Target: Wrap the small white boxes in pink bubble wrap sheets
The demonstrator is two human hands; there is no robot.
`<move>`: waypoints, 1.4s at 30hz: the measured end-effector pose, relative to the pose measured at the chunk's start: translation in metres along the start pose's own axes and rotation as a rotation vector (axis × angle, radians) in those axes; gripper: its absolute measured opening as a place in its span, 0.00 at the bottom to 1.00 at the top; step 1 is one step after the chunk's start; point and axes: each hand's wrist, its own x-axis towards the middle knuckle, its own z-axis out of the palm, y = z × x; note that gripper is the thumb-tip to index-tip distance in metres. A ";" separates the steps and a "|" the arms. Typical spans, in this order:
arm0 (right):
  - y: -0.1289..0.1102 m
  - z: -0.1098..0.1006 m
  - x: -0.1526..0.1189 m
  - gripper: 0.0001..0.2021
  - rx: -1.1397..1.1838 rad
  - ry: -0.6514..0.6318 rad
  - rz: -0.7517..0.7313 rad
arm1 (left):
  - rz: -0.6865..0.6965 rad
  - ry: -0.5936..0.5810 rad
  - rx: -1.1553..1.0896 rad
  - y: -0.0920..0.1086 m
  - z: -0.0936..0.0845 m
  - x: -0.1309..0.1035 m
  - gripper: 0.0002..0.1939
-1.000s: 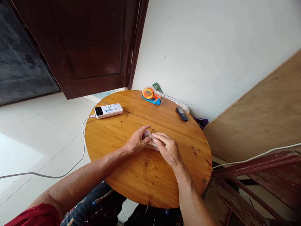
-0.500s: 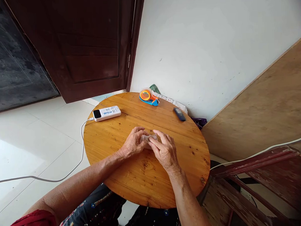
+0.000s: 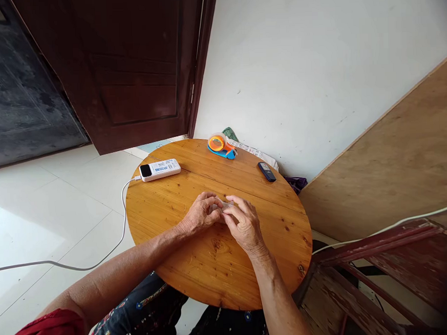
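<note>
Over the middle of the round wooden table (image 3: 220,280), my left hand (image 3: 203,210) and my right hand (image 3: 244,223) meet around a small piece of clear, crinkled plastic wrap (image 3: 227,205). Fingers and thumb of the left hand are bent and closed on its left side. On its right side, the right thumb and fingers pinch the plastic, the index finger arching above it. Both hands hide much of the piece, so I cannot tell whether anything lies inside it.
Toward the back stands an orange and blue tape dispenser (image 3: 223,147). A white power bank (image 3: 160,169) with a plugged-in cable (image 3: 123,215) is at the left. A dark blue phone (image 3: 266,171) lies at the right, near the wall (image 3: 296,62). Wooden steps (image 3: 359,280) stand at lower right.
The right fingers have drawn slightly closer together over the plastic, and less of it shows. The whole view has shifted a little; the other items on the table stay in place.
</note>
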 end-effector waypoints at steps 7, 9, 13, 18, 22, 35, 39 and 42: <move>-0.001 -0.006 0.001 0.04 0.075 -0.018 0.036 | 0.032 0.028 0.096 0.001 -0.001 -0.002 0.10; -0.001 -0.008 0.001 0.06 0.091 -0.032 0.027 | 0.040 0.028 0.095 0.001 -0.003 -0.002 0.09; 0.004 -0.012 -0.002 0.07 0.294 0.013 0.201 | 0.041 0.013 0.053 0.002 -0.005 -0.001 0.08; 0.012 -0.006 -0.006 0.08 0.323 0.076 0.283 | 0.016 0.027 0.083 0.005 -0.001 0.000 0.06; 0.009 0.001 -0.005 0.08 0.206 0.010 0.195 | 0.018 0.045 0.095 0.005 0.002 0.001 0.05; 0.004 -0.002 -0.003 0.08 0.193 0.041 0.170 | -0.025 0.045 0.049 0.004 0.002 0.000 0.06; 0.009 -0.002 -0.004 0.08 0.280 0.183 0.307 | 0.000 0.028 -0.021 0.004 0.000 0.000 0.05; 0.012 -0.002 -0.004 0.07 0.291 0.231 0.348 | 0.003 0.039 -0.083 0.001 -0.002 0.001 0.06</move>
